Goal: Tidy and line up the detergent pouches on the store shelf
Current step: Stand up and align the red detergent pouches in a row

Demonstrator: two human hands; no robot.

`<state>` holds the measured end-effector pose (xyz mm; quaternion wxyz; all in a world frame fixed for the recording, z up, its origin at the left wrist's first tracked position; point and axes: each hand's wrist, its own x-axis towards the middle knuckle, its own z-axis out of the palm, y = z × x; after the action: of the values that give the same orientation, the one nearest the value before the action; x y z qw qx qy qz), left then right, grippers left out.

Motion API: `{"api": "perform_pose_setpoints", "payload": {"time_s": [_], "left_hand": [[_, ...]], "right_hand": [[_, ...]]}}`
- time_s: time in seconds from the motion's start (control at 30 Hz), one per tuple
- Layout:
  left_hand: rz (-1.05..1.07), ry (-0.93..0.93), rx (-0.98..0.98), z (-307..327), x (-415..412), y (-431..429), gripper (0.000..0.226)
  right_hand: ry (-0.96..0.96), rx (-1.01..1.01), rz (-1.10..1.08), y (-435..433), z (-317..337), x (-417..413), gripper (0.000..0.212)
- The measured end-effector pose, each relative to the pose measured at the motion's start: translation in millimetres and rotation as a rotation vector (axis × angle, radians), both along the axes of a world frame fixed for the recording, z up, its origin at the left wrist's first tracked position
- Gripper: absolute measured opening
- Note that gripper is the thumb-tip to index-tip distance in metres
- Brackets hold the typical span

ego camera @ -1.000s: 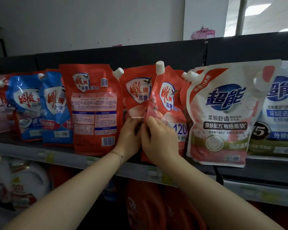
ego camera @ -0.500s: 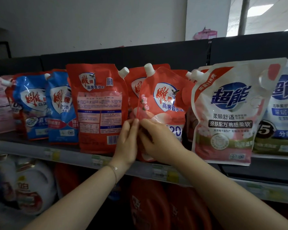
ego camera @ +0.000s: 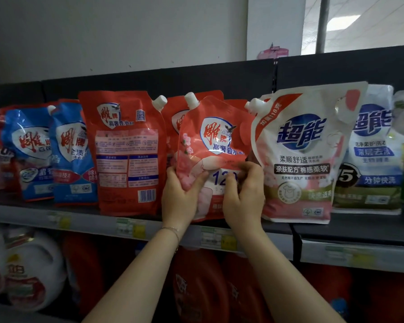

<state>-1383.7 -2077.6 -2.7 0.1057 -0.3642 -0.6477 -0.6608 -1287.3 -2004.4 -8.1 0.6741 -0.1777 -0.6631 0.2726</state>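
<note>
The left hand (ego camera: 181, 199) grips the lower left edge of the red pouch (ego camera: 216, 141), thumb across its face; the right hand (ego camera: 243, 197) pinches its lower right side. To seat it well, its base should go flat on the shelf (ego camera: 89, 220), upright, label square, in line with the back-turned pouch (ego camera: 124, 150) just left of the left hand and the white pouch (ego camera: 299, 155) beside the right. Above the shelf's dark back panel (ego camera: 149, 82) rises a pale wall (ego camera: 126, 31).

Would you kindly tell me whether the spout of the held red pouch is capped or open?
Capped: a white cap sits on the top left corner of the red pouch that the left hand and right hand grip.
</note>
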Motion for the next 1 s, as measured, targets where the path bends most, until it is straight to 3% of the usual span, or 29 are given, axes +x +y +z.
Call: {"api": "perform_pose_setpoints", "payload": {"time_s": [0.13,0.4,0.57,0.77,1.0], "left_hand": [[0.023,-0.03,0.037,-4,-5,3,0.066],[-0.005,-0.052,0.055,-4,-12,-1,0.045],[-0.049,-0.053,0.074,-5,-19,-3,0.042],[-0.086,-0.035,0.09,-8,-20,-1,0.047],[-0.097,-0.032,0.086,-10,-18,-2,0.057]], "right_hand": [[-0.032,-0.12,0.038,4,2,0,0.027],[-0.172,-0.165,0.169,7,-3,7,0.042],[-0.314,-0.422,0.479,14,8,9,0.038],[-0.126,-0.613,0.786,25,12,14,0.029],[-0.119,-0.513,0.765,30,12,8,0.041]]}}
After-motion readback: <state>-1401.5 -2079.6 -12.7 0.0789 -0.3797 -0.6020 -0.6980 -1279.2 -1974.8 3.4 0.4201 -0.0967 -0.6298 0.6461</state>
